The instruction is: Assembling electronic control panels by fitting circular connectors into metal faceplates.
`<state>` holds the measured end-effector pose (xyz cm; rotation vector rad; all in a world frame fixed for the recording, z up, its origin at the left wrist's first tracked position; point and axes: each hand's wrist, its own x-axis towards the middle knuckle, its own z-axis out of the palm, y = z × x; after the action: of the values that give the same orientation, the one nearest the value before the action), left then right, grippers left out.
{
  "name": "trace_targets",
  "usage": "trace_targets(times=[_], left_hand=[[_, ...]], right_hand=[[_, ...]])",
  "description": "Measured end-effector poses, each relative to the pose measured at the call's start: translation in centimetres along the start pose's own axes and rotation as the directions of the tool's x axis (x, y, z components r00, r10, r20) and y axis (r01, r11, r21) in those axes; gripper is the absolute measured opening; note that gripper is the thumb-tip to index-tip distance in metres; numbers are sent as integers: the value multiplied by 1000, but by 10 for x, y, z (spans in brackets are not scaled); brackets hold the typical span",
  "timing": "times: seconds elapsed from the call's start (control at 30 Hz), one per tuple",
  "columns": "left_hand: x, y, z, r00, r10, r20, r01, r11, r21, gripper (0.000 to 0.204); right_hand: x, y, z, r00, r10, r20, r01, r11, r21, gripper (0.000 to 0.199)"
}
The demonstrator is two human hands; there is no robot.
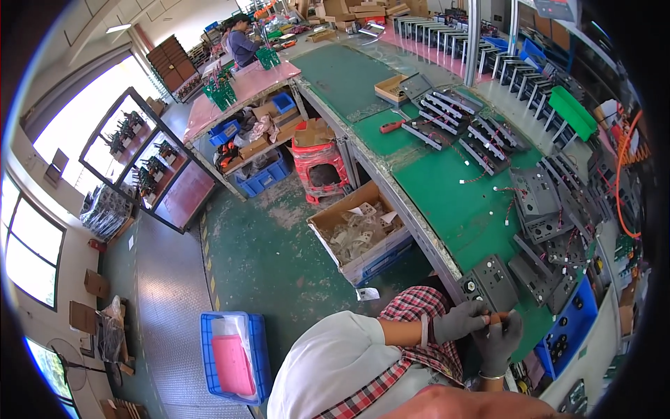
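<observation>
Both my hands wear grey gloves and meet at the near edge of the green bench (447,195). My left hand (457,321) and my right hand (500,342) pinch a small orange-brown piece (495,319) between their fingertips. What the piece is cannot be made out. Just beyond the fingers lies a grey metal panel (488,279) with round holes. More grey panels with wire leads (551,209) are spread over the bench to the right.
A red-handled tool (391,126) lies farther along the bench. Blue bin (569,328) of black knobs at my right. Open carton of white parts (359,230) and a blue crate (234,356) stand on the floor. Another person (241,42) works at a far table.
</observation>
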<state>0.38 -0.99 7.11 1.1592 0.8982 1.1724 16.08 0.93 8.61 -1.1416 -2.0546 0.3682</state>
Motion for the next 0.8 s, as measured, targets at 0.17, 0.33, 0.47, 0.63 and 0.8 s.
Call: trace_targets(times=[0.17, 0.33, 0.47, 0.63, 0.8], left_hand=[[-7, 7, -4, 935, -230, 270, 353, 687, -635, 34], [-7, 8, -12, 941, -203, 270, 338, 583, -739, 34], [-5, -6, -4, 912, -228, 340, 407, 594, -693, 36], [-12, -14, -6, 913, -248, 324, 407, 496, -767, 34], [-9, -15, 3, 900, -236, 367, 436, 435, -788, 35]], right_hand=[[12, -33, -7, 972, -183, -145, 167, 979, -115, 19], [7, -3, -16, 997, 76, 30, -78, 994, 75, 29], [-16, 14, -6, 977, -209, 46, 214, 960, -178, 28], [-2, 0, -12, 968, -172, 184, 177, 984, -14, 18], [-12, -1, -19, 972, -162, 168, 163, 987, 12, 19]])
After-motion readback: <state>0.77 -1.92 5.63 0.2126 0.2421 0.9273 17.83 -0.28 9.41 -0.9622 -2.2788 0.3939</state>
